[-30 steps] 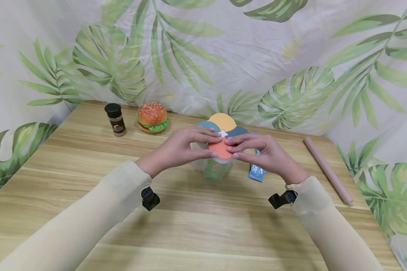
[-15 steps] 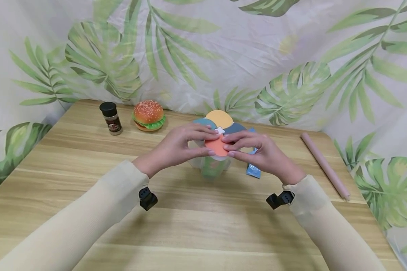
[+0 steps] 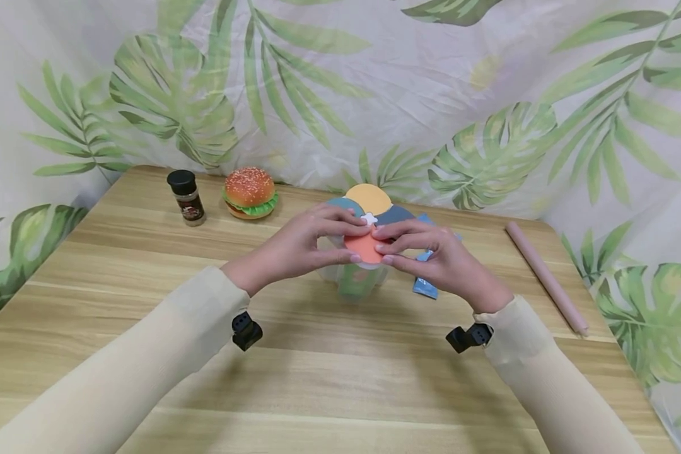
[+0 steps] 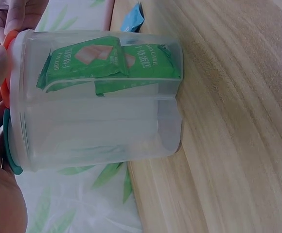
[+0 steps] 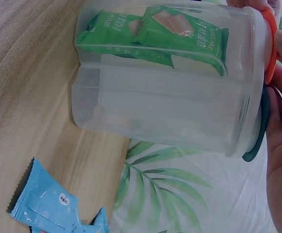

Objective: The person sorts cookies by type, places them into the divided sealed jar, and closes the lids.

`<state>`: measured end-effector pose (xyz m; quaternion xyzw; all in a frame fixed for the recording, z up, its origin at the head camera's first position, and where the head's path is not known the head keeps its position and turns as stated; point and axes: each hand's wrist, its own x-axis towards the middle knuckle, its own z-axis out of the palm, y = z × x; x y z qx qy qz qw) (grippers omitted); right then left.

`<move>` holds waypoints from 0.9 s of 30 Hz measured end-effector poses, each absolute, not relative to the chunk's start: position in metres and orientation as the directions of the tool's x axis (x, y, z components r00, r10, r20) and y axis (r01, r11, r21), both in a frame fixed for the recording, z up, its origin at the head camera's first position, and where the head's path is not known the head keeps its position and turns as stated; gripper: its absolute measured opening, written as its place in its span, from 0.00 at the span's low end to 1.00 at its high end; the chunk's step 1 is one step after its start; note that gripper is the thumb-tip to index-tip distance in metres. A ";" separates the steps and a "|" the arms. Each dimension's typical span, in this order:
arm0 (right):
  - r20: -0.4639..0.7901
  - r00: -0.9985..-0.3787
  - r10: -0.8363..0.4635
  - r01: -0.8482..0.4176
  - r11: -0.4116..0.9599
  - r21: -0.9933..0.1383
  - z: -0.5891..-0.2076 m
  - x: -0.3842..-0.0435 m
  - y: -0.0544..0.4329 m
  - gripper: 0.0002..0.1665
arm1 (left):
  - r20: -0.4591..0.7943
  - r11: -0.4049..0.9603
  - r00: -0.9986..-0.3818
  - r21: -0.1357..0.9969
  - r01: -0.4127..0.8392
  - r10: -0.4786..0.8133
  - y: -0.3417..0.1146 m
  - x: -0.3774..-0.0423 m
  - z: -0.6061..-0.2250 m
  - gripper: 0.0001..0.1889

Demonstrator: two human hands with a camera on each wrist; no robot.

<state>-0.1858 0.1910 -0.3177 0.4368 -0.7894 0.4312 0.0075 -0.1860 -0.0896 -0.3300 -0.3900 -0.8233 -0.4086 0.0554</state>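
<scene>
A clear plastic box (image 3: pixel 359 280) with petal-shaped compartments stands mid-table. Its lids are orange (image 3: pixel 364 250), teal (image 3: pixel 345 205), yellow (image 3: pixel 369 198) and dark blue (image 3: pixel 396 215), around a white flower-shaped centre (image 3: pixel 369 219). From the left, my left hand (image 3: pixel 295 247) holds the orange lid between thumb and fingers. My right hand (image 3: pixel 441 255) grips that lid's opposite side, its thumb near the front rim. Green snack packets (image 4: pixel 85 60) lie inside the front compartment; the compartment beside it looks bare in both wrist views. Some fingertips are hidden behind the lids.
Blue packets (image 5: pixel 48 196) lie to the right of the box. At the back left stand a black-capped seasoning bottle (image 3: pixel 187 197) and a toy-like hamburger (image 3: pixel 250 193). A pinkish rod or roll (image 3: pixel 546 277) lies along the right side. Leaf-patterned cloth (image 3: pixel 318 82) hangs behind the table.
The head view has shifted slightly, so everything sits a little higher and further left than a second ago. Both hands keep their places on the orange lid.
</scene>
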 end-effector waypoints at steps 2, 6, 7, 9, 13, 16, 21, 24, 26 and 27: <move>0.387 -0.617 -0.686 -0.695 0.244 -0.676 -0.317 -0.186 0.190 0.14 | 0.419 0.361 -0.684 0.621 0.696 0.597 -0.090 -0.186 -0.329 0.24; 0.385 -0.616 -0.687 -0.696 0.246 -0.674 -0.316 -0.186 0.190 0.15 | 0.429 0.364 -0.680 0.610 0.703 0.594 -0.089 -0.186 -0.328 0.24; 0.387 -0.614 -0.688 -0.698 0.245 -0.672 -0.316 -0.185 0.190 0.15 | 0.429 0.366 -0.681 0.610 0.703 0.594 -0.089 -0.185 -0.328 0.24; 0.395 -0.609 -0.688 -0.705 0.241 -0.667 -0.317 -0.185 0.190 0.15 | 0.429 0.369 -0.679 0.605 0.706 0.595 -0.089 -0.184 -0.327 0.24; 0.404 -0.603 -0.688 -0.711 0.234 -0.663 -0.319 -0.185 0.191 0.16 | 0.442 0.374 -0.663 0.578 0.725 0.604 -0.089 -0.182 -0.327 0.24; 0.399 -0.610 -0.684 -0.707 0.243 -0.664 -0.320 -0.184 0.192 0.16 | 0.454 0.386 -0.652 0.549 0.741 0.607 -0.088 -0.179 -0.326 0.25; 0.379 -0.624 -0.684 -0.701 0.276 -0.658 -0.317 -0.182 0.194 0.17 | 0.466 0.439 -0.662 0.504 0.744 0.586 -0.084 -0.173 -0.328 0.24; 0.388 -0.645 -0.659 -0.694 0.292 -0.658 -0.317 -0.182 0.194 0.17 | 0.516 0.466 -0.669 0.480 0.743 0.535 -0.081 -0.166 -0.333 0.25; 0.421 -0.670 -0.612 -0.696 0.319 -0.644 -0.319 -0.184 0.195 0.18 | 0.569 0.497 -0.677 0.465 0.733 0.467 -0.080 -0.158 -0.338 0.31; 0.440 -0.691 -0.574 -0.689 0.339 -0.640 -0.321 -0.187 0.197 0.19 | 0.594 0.514 -0.688 0.470 0.718 0.418 -0.079 -0.154 -0.342 0.34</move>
